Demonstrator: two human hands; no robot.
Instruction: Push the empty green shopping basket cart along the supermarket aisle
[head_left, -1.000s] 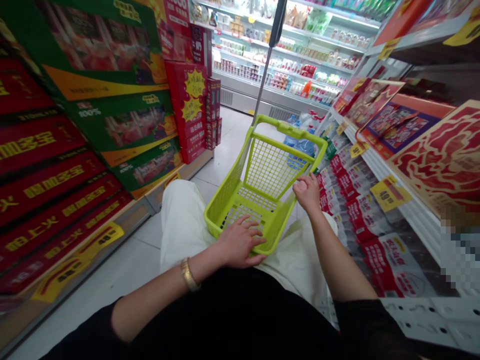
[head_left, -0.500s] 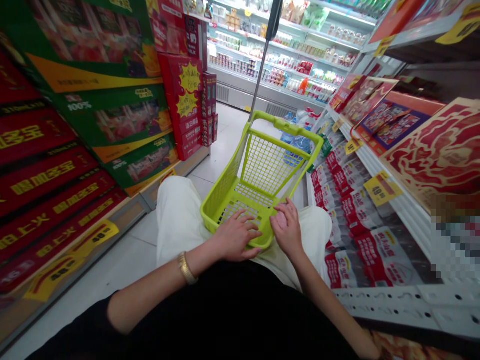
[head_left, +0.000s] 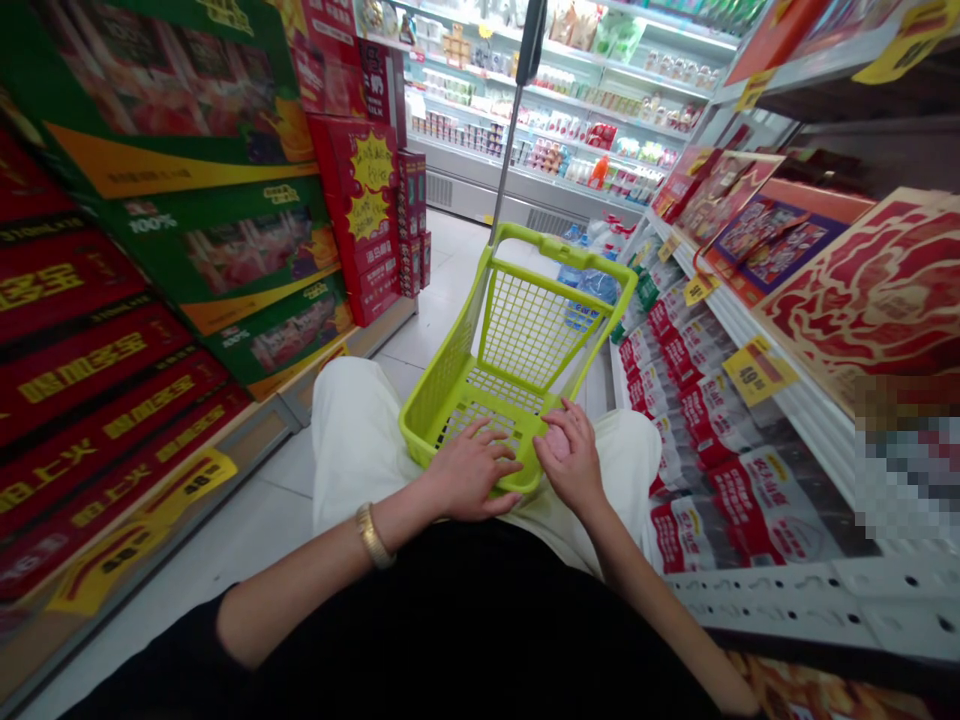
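Observation:
A lime-green plastic shopping basket (head_left: 465,360) with a tall pull handle (head_left: 516,110) rests tilted against my lap in a shop aisle. Nothing lies inside it. My left hand (head_left: 469,470), with a gold bracelet on the wrist, lies over the basket's near rim with its fingers spread. My right hand (head_left: 570,460) rests on the same rim just to the right, fingers loosely bent and touching the edge. My thighs in white trousers (head_left: 352,440) show under the basket.
Stacked red and green gift cartons (head_left: 172,270) line the left side. On the right, shelves (head_left: 750,340) hold red packets with yellow price tags (head_left: 757,368). Water bottles (head_left: 596,285) stand beyond the basket. A lit chiller cabinet (head_left: 592,130) closes the aisle's far end.
My right hand has come down from the basket's right side rim to the near rim beside my left hand. The left hand has stayed put.

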